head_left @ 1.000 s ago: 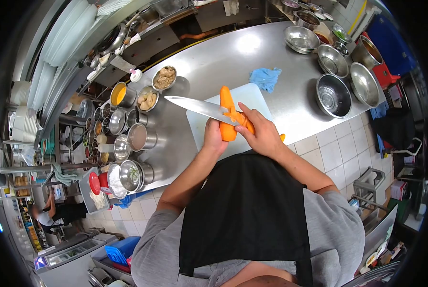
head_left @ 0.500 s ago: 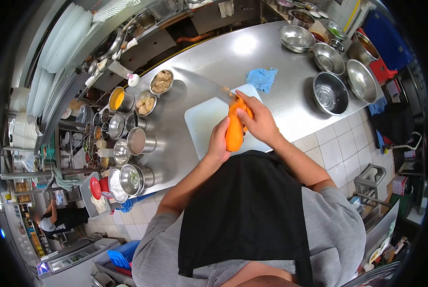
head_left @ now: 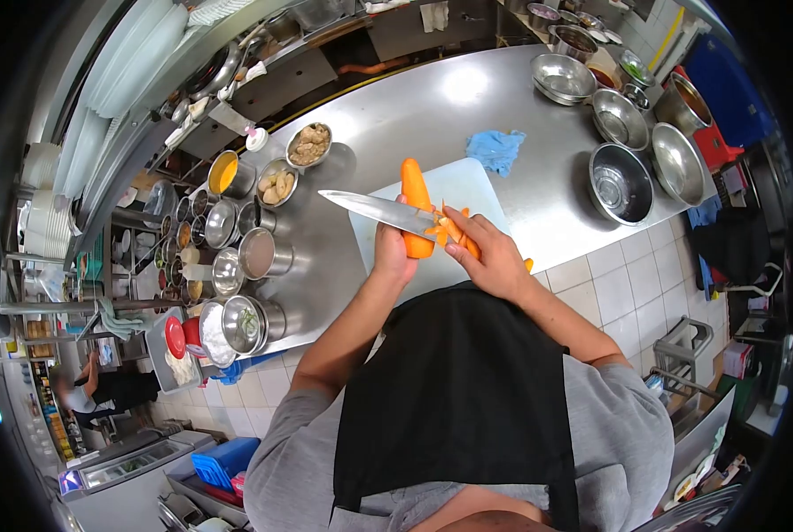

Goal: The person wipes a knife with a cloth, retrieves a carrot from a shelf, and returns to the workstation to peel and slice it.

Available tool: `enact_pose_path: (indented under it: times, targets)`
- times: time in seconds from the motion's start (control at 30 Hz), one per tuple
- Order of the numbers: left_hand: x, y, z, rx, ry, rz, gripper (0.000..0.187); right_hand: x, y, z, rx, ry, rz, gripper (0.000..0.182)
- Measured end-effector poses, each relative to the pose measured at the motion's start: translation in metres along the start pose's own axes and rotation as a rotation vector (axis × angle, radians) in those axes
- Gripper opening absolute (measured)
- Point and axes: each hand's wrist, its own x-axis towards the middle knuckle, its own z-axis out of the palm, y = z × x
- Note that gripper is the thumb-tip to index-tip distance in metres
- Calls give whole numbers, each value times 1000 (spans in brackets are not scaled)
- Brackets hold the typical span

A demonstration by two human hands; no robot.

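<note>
A large orange carrot [head_left: 417, 182] stands out lengthwise in my left hand [head_left: 394, 252], whose fingers are wrapped round its lower part. My right hand [head_left: 496, 259] is closed on a long knife [head_left: 374, 207]. The blade lies across the carrot, its tip pointing left. Orange peelings cling near the blade's base, by my right fingers. Under both hands is a white cutting board [head_left: 474, 188]. A further orange piece shows at the board's right edge, partly hidden by my right hand.
A blue cloth [head_left: 496, 151] lies beyond the board on the steel table [head_left: 378, 113]. Metal bowls stand at right, among them a dark one [head_left: 621, 183]. Food bowls [head_left: 309, 144] and pots [head_left: 259, 253] line the left side. Another person [head_left: 104, 390] stands far left.
The knife, blurred before, now shows clearly across the carrot. The carrot's upper end has come into view above the blade. My left hand has shifted slightly left, and my right hand is a little lower.
</note>
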Motion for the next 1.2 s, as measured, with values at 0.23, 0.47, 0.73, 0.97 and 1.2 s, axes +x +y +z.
enact_pose_path:
  times: [0.23, 0.47, 0.73, 0.97, 1.2]
  targets:
    - [1, -14, -5, 24, 39, 46, 38, 2, 0, 1, 39, 46, 8, 55]
    - [-5, -16, -6, 30, -36, -18, 39, 6, 3, 7, -22, 105, -17, 54]
    - [-27, -20, 9, 74, -137, -113, 40, 28, 0, 0, 23, 183, -16, 53]
    - [-19, -7, 1, 9, -143, -173, 46, 23, 5, -8, 93, 102, -9, 52]
    - [-20, -15, -22, 76, -264, -279, 48, 34, 20, 3, 362, 88, -23, 50]
